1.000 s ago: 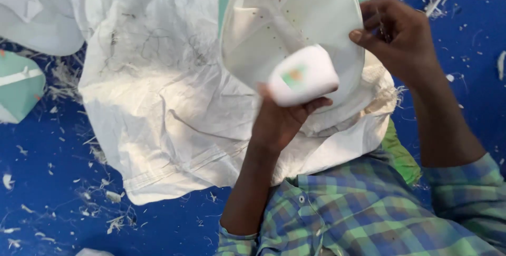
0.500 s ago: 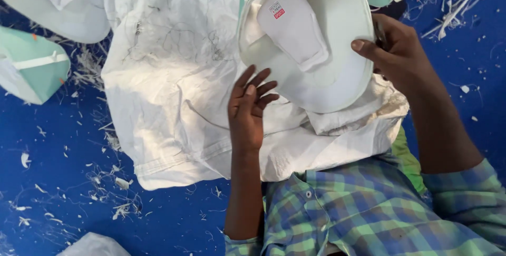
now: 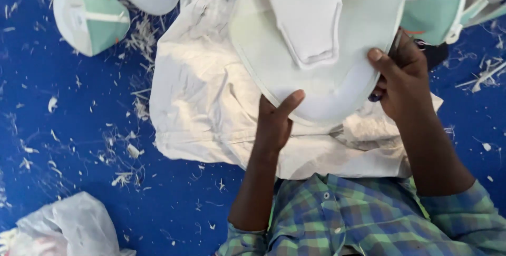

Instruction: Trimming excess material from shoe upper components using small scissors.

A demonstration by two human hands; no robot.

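Both hands, left hand and right hand, pinch the white cap panel's rim; likely inspecting it, next needing steady turning over the white sack.

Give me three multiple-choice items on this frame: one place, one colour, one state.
1. Where does the green-and-white cap lie?
A. upper left on the floor
B. on the shirt
C. in the plastic bag

2. What colour is the floor?
A. red
B. blue
C. grey

3. How is the white cap piece held?
A. by both hands
B. by one hand
C. lying untouched

Key: 1 A, it lies apart at upper left. 2 B, blue shows between the scraps. 3 A, the left hand and right hand grip its rim.
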